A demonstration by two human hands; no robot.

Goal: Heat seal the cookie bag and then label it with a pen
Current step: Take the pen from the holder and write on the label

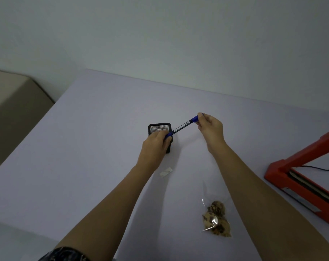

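The clear bag (215, 216) holding cookies lies on the pale table (95, 129), near the red sealer (299, 178) (its arm raised). Both hands grip a blue pen (182, 127) above a black mesh cup (159, 129): left hand (156, 144) one end, right hand (209, 127) the other. Bare wall (159, 34) behind.

Table (84, 147) left lies open (heat sealer (301, 185) blocks the right).
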